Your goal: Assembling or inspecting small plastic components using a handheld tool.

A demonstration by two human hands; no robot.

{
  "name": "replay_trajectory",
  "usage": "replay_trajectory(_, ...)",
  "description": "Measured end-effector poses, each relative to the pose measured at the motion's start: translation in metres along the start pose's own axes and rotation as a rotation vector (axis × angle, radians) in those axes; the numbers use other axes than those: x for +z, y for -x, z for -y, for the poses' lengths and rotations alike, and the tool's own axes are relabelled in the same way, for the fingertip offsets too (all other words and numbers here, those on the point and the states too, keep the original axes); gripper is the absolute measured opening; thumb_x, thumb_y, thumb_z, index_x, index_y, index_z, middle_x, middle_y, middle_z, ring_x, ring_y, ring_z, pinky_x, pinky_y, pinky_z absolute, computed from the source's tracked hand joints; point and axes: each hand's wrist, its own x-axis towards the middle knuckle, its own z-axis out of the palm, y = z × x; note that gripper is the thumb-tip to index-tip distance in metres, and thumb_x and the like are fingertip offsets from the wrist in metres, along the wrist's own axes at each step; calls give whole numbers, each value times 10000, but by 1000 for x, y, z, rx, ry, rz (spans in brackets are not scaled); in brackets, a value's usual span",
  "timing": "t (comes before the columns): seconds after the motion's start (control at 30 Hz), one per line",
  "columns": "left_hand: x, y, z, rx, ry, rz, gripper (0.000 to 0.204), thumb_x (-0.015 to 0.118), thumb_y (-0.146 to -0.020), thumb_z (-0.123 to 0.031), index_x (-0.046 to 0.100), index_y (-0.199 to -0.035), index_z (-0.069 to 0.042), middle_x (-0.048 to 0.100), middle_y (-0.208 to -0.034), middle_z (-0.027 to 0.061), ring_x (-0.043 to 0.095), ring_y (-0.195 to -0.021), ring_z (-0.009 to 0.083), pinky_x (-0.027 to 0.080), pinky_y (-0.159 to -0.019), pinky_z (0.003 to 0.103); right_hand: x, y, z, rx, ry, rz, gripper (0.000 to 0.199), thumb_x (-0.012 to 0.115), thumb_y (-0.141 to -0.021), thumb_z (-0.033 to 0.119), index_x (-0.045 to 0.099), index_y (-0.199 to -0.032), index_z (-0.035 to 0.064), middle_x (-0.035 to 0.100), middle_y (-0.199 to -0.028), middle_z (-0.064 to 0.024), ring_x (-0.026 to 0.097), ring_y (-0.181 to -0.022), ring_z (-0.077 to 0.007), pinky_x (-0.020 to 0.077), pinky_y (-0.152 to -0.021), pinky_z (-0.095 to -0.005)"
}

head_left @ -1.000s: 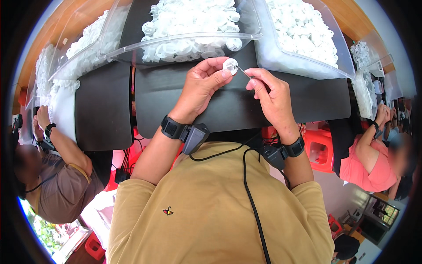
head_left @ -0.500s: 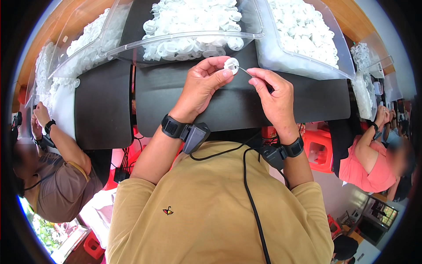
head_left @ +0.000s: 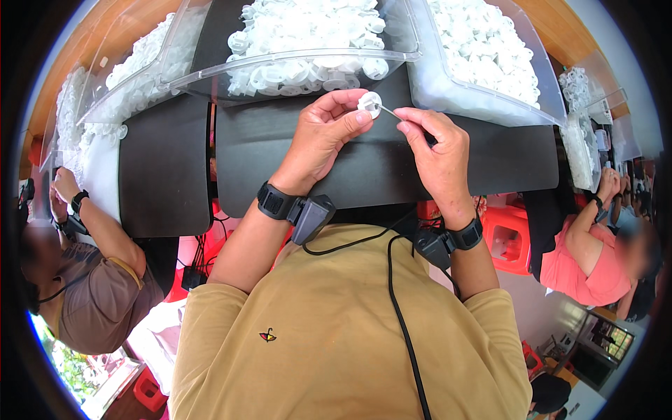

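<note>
My left hand (head_left: 327, 133) pinches a small round white plastic part (head_left: 369, 104) between thumb and fingers, above the dark table. My right hand (head_left: 437, 143) is closed on a thin metal rod-like tool (head_left: 389, 111) that points left. Its far tip meets the right side of the white part; whether it goes inside is too small to tell. Just beyond my hands stands a clear bin of white plastic parts (head_left: 301, 42), many of them round like the held one.
Another clear bin of white pieces (head_left: 483, 52) stands at the right, and more white parts (head_left: 143, 56) lie at the left. Black table tops (head_left: 287, 164) run below the bins. Co-workers sit on both sides: a brown sleeve (head_left: 105, 287) left, a pink sleeve (head_left: 588, 262) right. A red stool (head_left: 505, 241) is beside me.
The rod in my right hand has shifted slightly in angle against the white part. My left hand has barely moved.
</note>
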Motion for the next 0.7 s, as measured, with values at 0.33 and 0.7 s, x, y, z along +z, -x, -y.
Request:
replay_trajectory(0.33,1,0,0,-4,-10,-1,348,672,-848,-63,562,-1176,-30,618,-1118,70,610,-1009,147,526,-864,264,-1,0,3,-13,63,-8,128,661,-787,57,703,-900,99,662,-760,-62,575,-678,-230,460,-612,-337)
replay_trajectory(0.7,2,0,-1,6,-40,16,298,656,-854,-39,588,-1143,-22,617,-1130,84,607,-1023,161,522,-889,287,-5,-2,5,-113,157,-34,115,655,-784,56,694,-882,102,654,-764,-42,561,-670,-236,466,-613,-344)
